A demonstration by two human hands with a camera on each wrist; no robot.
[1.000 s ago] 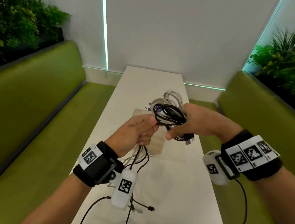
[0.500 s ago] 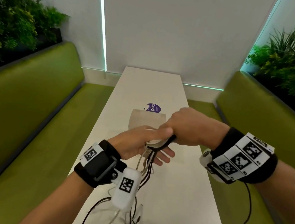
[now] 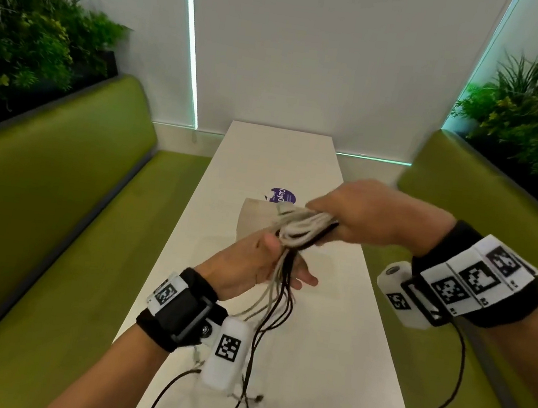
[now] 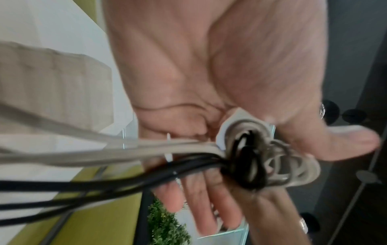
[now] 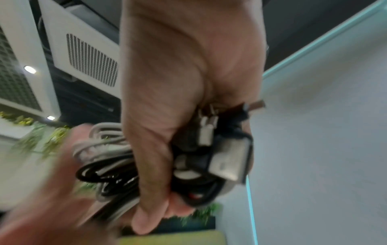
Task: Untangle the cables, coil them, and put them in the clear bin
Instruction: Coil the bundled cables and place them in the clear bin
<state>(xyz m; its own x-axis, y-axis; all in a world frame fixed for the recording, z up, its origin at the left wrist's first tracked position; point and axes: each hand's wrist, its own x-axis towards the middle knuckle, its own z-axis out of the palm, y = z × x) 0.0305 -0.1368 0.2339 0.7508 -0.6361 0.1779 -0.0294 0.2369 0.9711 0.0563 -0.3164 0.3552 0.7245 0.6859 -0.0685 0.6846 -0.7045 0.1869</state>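
A bundle of white and black cables (image 3: pixel 302 229) is held above the white table (image 3: pixel 324 367). My right hand (image 3: pixel 326 225) grips its looped end from above; the right wrist view shows the fingers wrapped round the loops and several USB plugs (image 5: pixel 222 157). My left hand (image 3: pixel 283 264) lies just below with thumb and fingers extended, and the loose strands (image 4: pixel 125 149) run across its palm. These strands hang down to the table's near edge (image 3: pixel 249 405). The pale translucent bin (image 3: pixel 255 215) stands on the table just behind the hands.
A purple round label (image 3: pixel 282 194) lies just behind the bin. Green benches (image 3: pixel 52 208) run along both sides of the narrow table, with plants (image 3: pixel 24 41) behind them. Thin black wires (image 3: pixel 453 385) hang from my wristbands.
The hands dropped low over the table with the loops hidden; now my right hand has risen and drawn right, the white loops show again, and my left fingers stay spread beneath.
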